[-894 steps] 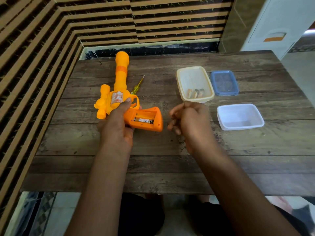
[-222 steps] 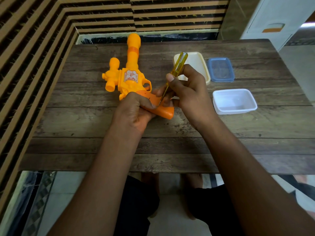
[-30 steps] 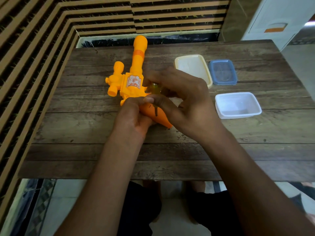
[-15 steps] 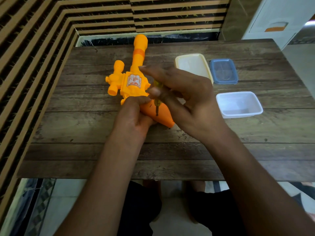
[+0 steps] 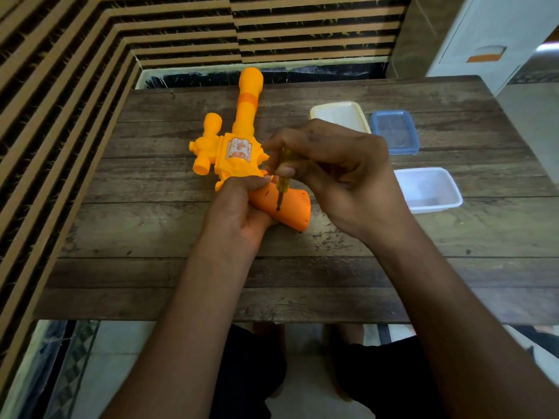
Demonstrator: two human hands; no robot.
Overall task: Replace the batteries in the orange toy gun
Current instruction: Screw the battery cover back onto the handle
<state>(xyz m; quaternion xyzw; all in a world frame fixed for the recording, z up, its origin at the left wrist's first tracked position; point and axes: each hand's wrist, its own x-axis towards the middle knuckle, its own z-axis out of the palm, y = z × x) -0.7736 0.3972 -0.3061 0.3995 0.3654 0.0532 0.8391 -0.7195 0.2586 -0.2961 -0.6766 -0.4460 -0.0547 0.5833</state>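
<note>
Left hand point(image 5: 239, 207) gripping toy gun point(image 5: 239, 149), right hand point(image 5: 341, 173) pinching screwdriver point(image 5: 283, 187), partly hiding cream tub point(image 5: 338, 115)

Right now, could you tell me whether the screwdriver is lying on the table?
No, the right hand holds the screwdriver, its tip down on the grip of the orange toy gun.

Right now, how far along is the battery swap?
Done: the gun has its grip cover on, no batteries showing. In hand: the left hand holds the gun while the right hand holds the screwdriver, tip on the cover, likely driving the screw. Left: finish that screw and set the tool down. Whether the screw is tight cannot be told.
</note>
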